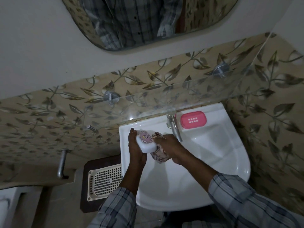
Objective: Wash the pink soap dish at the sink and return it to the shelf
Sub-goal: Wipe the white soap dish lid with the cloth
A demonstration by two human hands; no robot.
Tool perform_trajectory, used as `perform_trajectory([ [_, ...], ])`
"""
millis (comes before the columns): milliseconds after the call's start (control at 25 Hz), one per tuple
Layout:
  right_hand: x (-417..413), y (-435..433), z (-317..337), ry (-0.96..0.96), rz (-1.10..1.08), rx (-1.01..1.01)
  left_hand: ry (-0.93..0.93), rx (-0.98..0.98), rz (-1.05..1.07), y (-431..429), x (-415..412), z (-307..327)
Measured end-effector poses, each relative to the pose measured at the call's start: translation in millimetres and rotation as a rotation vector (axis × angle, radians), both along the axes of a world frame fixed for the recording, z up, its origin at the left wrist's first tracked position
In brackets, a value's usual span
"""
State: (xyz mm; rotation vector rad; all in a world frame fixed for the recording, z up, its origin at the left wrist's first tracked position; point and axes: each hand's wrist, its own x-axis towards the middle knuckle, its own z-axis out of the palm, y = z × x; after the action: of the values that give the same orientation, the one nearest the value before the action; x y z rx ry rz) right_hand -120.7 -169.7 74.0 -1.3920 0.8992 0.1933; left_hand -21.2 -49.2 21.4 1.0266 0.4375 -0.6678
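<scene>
Over the left side of the white sink [213, 155], my left hand [136, 152] grips a white soap dish part [147, 145] with a pink patterned top. My right hand [171, 148] clutches a crumpled patterned cloth [158, 157] and presses it against that part's right edge. The pink soap dish piece [193, 120], which has a grid of small holes, lies flat on the sink's back rim, just right of the tap [175, 129]. No water can be seen running from the tap.
A clear glass shelf [181, 94] on metal pegs hangs above the sink against the leaf-patterned tiles. A mirror [148, 22] is mounted higher up. Left of the sink, a cream plastic basket [105, 181] lies on a dark stand, with a metal handle [61, 163] beyond it.
</scene>
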Motion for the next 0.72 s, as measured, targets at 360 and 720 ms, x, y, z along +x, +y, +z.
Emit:
perform_trajectory([
  [360,-4,-14,-21,0.028,-0.098,0.068,-0.037,-0.101,0.098,25,-4,34],
  [720,82,-4,4,-0.063,-0.064,-0.169,0.063,-0.144,0.204,38,-19,32],
])
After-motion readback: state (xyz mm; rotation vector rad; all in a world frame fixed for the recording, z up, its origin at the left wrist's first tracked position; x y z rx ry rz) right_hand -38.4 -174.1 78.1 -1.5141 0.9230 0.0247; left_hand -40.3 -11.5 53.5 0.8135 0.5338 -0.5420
